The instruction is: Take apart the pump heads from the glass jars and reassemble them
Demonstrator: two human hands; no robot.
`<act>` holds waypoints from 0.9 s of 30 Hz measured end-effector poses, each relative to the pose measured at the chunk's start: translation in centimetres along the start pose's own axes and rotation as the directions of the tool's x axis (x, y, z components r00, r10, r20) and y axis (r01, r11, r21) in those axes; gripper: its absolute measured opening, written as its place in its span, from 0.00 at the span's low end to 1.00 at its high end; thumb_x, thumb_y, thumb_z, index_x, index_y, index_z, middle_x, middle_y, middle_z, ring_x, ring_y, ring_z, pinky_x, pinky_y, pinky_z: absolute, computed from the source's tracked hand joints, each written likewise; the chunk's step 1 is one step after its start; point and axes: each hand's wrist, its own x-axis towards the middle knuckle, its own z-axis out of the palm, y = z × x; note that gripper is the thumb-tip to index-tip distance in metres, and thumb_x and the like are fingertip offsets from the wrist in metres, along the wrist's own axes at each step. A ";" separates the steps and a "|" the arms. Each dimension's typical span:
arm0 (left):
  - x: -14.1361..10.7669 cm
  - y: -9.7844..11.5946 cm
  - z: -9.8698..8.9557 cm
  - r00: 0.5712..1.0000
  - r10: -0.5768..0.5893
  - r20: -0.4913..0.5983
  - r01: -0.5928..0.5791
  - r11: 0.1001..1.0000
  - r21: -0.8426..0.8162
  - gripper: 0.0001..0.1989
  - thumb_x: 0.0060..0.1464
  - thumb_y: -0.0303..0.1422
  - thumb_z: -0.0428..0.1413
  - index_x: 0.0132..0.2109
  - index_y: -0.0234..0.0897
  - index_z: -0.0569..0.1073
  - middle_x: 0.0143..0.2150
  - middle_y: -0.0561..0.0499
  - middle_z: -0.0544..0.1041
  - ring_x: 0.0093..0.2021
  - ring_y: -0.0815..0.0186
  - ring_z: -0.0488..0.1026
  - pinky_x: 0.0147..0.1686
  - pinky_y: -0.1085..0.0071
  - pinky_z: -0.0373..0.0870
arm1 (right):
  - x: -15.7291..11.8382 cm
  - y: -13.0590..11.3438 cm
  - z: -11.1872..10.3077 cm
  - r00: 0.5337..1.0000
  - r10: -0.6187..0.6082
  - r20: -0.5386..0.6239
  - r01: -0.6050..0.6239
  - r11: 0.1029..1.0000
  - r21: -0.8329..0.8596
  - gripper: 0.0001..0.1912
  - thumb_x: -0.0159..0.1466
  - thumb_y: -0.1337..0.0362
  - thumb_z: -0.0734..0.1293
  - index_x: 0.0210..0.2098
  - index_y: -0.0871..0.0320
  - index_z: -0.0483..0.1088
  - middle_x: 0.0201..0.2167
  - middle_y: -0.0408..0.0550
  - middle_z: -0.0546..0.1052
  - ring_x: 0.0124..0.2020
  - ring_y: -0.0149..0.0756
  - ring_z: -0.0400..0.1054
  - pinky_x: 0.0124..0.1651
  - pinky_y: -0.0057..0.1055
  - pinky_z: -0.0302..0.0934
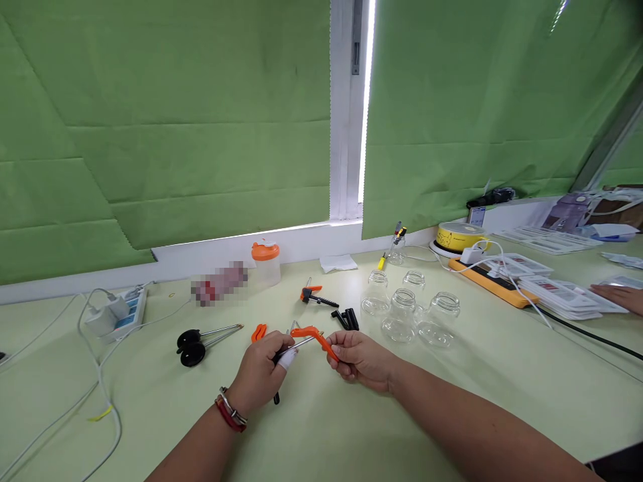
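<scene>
My right hand (pixel 359 361) is closed on the lower end of a curved orange plastic handle (pixel 312 333). My left hand (pixel 264 367), with a white wrap on one finger, grips a thin metal rod (pixel 302 343) with a dark part at its base. The rod's tip meets the orange handle between the two hands. Just beyond my left hand lies another orange piece (pixel 259 333). A black and orange part with a rod (pixel 314 295) and several black plastic pieces (pixel 346 320) lie farther back. To the left are two black discs with metal rods (pixel 192 353).
Several clear glass jars (pixel 400 314) stand right of my hands. Behind are an orange-lidded cup (pixel 266 263) and white paper (pixel 338 264). A power strip (pixel 125 314) with cables sits left; an orange strip (pixel 489 281) and leaflets (pixel 557 298) lie right. Another person's hand (pixel 620 296) rests there.
</scene>
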 end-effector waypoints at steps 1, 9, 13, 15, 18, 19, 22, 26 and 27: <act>0.0 0.1 0.0 1.000 -0.025 -0.007 0.025 1.000 -0.009 0.06 0.56 0.34 0.49 0.36 0.39 0.69 0.29 0.53 0.72 0.29 0.67 0.67 0.30 0.71 0.65 | 0.0 0.0 0.0 1.000 0.007 0.011 -0.007 1.000 -0.001 0.16 0.54 0.56 0.71 0.34 0.59 0.64 0.22 0.41 0.71 0.17 0.21 0.52 0.22 0.23 0.40; -0.2 0.5 -0.1 0.996 -0.063 -0.061 0.057 0.994 -0.088 0.12 0.48 0.36 0.57 0.37 0.41 0.61 0.31 0.54 0.67 0.29 0.68 0.65 0.29 0.71 0.67 | -0.2 0.0 0.1 0.995 0.041 0.093 -0.037 0.999 -0.038 0.15 0.55 0.58 0.70 0.35 0.60 0.65 0.22 0.41 0.70 0.16 0.20 0.52 0.21 0.23 0.39; -0.2 0.6 0.1 0.990 -0.048 -0.131 0.043 0.998 -0.043 0.15 0.44 0.36 0.59 0.38 0.40 0.63 0.32 0.53 0.68 0.31 0.66 0.66 0.31 0.69 0.68 | -0.3 0.2 -0.2 0.986 0.050 0.161 -0.043 0.998 -0.043 0.14 0.55 0.59 0.70 0.33 0.60 0.65 0.22 0.42 0.71 0.17 0.21 0.53 0.22 0.23 0.41; -0.1 0.6 0.2 0.989 -0.030 -0.148 0.028 0.999 -0.015 0.16 0.43 0.35 0.60 0.40 0.39 0.65 0.33 0.51 0.68 0.32 0.65 0.66 0.32 0.67 0.68 | -0.3 0.3 -0.3 0.980 0.043 0.195 -0.034 0.998 -0.048 0.13 0.56 0.59 0.70 0.32 0.60 0.64 0.22 0.43 0.72 0.17 0.21 0.54 0.22 0.23 0.42; 0.1 0.4 0.3 0.994 -0.031 -0.109 0.032 0.999 0.005 0.11 0.43 0.33 0.59 0.36 0.38 0.69 0.36 0.48 0.69 0.33 0.64 0.68 0.33 0.67 0.68 | -0.4 0.4 -0.2 0.974 0.028 0.227 -0.017 0.999 -0.050 0.13 0.56 0.59 0.70 0.33 0.60 0.65 0.22 0.43 0.73 0.16 0.22 0.54 0.22 0.23 0.43; 0.1 0.4 0.3 0.995 -0.040 -0.094 0.041 0.999 0.009 0.07 0.43 0.32 0.58 0.33 0.38 0.69 0.38 0.47 0.69 0.34 0.63 0.68 0.33 0.67 0.68 | -0.4 0.4 -0.2 0.973 0.023 0.230 -0.011 0.998 -0.055 0.13 0.56 0.59 0.70 0.33 0.60 0.65 0.22 0.43 0.73 0.16 0.22 0.54 0.22 0.24 0.43; 0.1 0.3 0.3 0.994 -0.056 -0.090 0.059 0.998 0.026 0.05 0.43 0.29 0.56 0.26 0.37 0.66 0.40 0.46 0.69 0.39 0.60 0.69 0.35 0.67 0.68 | -0.3 0.4 -0.2 0.975 0.014 0.223 0.004 0.997 -0.081 0.13 0.57 0.59 0.70 0.34 0.60 0.64 0.23 0.44 0.74 0.16 0.22 0.54 0.22 0.24 0.44; -0.1 0.2 0.5 0.980 -0.127 -0.152 0.132 0.991 0.022 0.08 0.44 0.32 0.57 0.28 0.39 0.63 0.33 0.50 0.71 0.32 0.62 0.68 0.30 0.68 0.65 | -0.2 0.4 -0.2 0.981 0.003 0.194 0.013 0.997 -0.079 0.13 0.57 0.59 0.69 0.33 0.60 0.64 0.24 0.44 0.74 0.17 0.22 0.54 0.23 0.24 0.43; -0.1 0.2 0.6 0.975 -0.168 -0.144 0.170 0.985 0.007 0.09 0.44 0.34 0.57 0.28 0.39 0.62 0.28 0.52 0.69 0.28 0.64 0.66 0.27 0.70 0.63 | -0.2 0.3 -0.2 0.983 -0.002 0.186 0.016 0.997 -0.075 0.13 0.57 0.59 0.70 0.32 0.60 0.63 0.24 0.44 0.74 0.17 0.22 0.54 0.23 0.24 0.43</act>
